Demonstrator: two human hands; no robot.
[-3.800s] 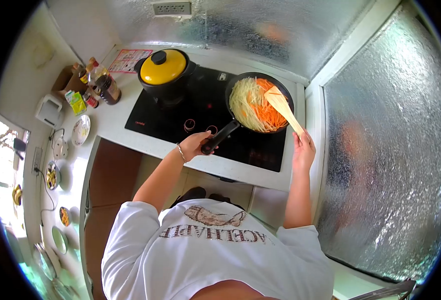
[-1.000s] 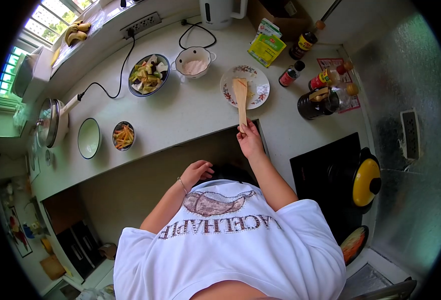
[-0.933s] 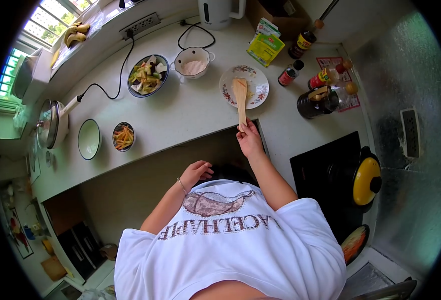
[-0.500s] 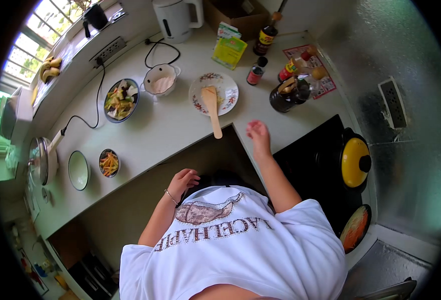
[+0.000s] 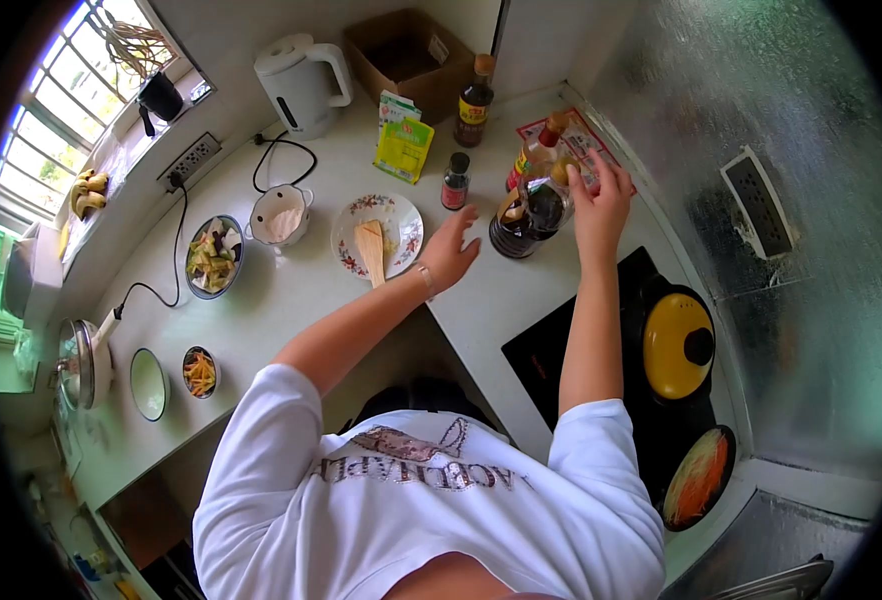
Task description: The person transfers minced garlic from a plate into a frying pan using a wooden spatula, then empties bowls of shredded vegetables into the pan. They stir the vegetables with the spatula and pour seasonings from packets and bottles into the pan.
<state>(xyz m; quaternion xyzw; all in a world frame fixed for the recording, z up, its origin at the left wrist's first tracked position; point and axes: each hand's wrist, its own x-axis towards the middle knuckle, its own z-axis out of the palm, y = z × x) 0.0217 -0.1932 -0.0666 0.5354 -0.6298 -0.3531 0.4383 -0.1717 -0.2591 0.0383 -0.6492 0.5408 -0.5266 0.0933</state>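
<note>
My right hand (image 5: 603, 205) is beside the top of a glass jug of dark liquid (image 5: 523, 228), its fingers apart. The thumb is close to the jug's round stopper (image 5: 563, 170); I cannot tell whether they touch. My left hand (image 5: 449, 252), fingers spread and holding nothing, hovers left of the jug, near a small dark bottle with a red label (image 5: 455, 182). Left of that hand is a flowered plate (image 5: 408, 222) with a wooden spatula (image 5: 370, 245) across it. Behind the jug stands a red-labelled sauce bottle (image 5: 536, 150), partly hidden.
A soy sauce bottle (image 5: 473, 105), yellow packet (image 5: 403, 150), kettle (image 5: 296, 90) and cardboard box (image 5: 411, 75) stand behind. Bowls of cut vegetables (image 5: 215, 258) are left. A yellow-lidded pot (image 5: 677, 348) and a dish of shreds (image 5: 699, 480) are right, by the black hob (image 5: 541, 350).
Both hands have moved forward over the counter, the left from near my waist, the right up to the jug. The view has shifted too.
</note>
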